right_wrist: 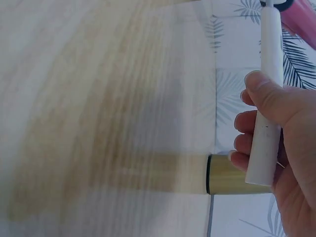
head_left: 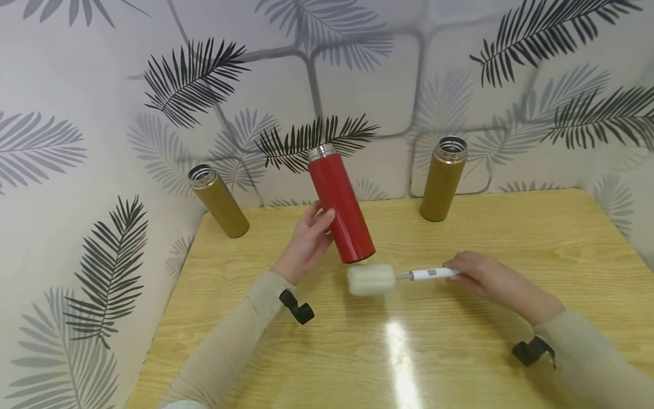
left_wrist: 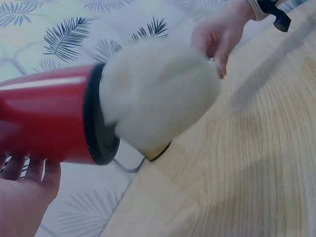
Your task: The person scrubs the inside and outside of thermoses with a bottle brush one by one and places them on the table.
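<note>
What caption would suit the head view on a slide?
Left hand tilts a red flask while right hand holds a sponge brush near its base.

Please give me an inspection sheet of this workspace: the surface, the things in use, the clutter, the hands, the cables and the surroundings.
Surface: light wooden table, with a glare streak near the front.
Things in use: red cylindrical metal flask, tilted, lidless; white-handled bottle brush with its pale sponge head by the flask's base.
Clutter: two gold metal flasks, one at back left, one at back right, both lidless.
Hands: left hand holds the red flask; right hand grips the brush handle.
Cables: nothing seen.
Surroundings: wallpaper with palm leaves behind and left.
</note>
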Available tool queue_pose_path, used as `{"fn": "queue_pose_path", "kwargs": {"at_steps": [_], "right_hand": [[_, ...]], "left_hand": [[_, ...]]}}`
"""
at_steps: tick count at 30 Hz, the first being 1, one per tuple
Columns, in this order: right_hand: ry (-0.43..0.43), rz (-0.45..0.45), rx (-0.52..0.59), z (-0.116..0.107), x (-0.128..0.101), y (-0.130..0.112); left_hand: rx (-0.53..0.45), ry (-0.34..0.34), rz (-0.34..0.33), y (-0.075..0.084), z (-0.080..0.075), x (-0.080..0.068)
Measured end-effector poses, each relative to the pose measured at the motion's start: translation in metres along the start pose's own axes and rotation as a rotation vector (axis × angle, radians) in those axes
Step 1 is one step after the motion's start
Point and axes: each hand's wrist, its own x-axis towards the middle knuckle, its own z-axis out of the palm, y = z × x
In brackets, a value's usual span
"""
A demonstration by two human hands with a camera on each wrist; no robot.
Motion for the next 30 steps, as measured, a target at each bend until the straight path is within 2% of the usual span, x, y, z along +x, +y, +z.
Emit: {"fn": "queue_pose_path", "kwargs": {"at_steps": [4,12,16,26,30], "right_hand": [[0.010,0.045,-0.038,-0.007,0.004,0.001],[-0.040,0.167,-0.142,-0.021,0.014,0.001],[-0.009,0.207,-0.191,-0.026,0.020,-0.003],[0.104,0.141,-0.248,-0.021,0.032,-0.007],[0.143,0.101,-0.245,-0.016,0.032,-0.010]], "left_hand": [[0.060,0.054,0.034,0.003,-0.002,0.000],[0.227,0.089,0.104,0.004,-0.004,0.001],[0.323,0.139,0.136,0.001,-0.002,0.000],[0.534,0.152,0.253,-0.007,0.009,-0.001],[0.584,0.186,0.290,-0.011,0.013,0.001]]}}
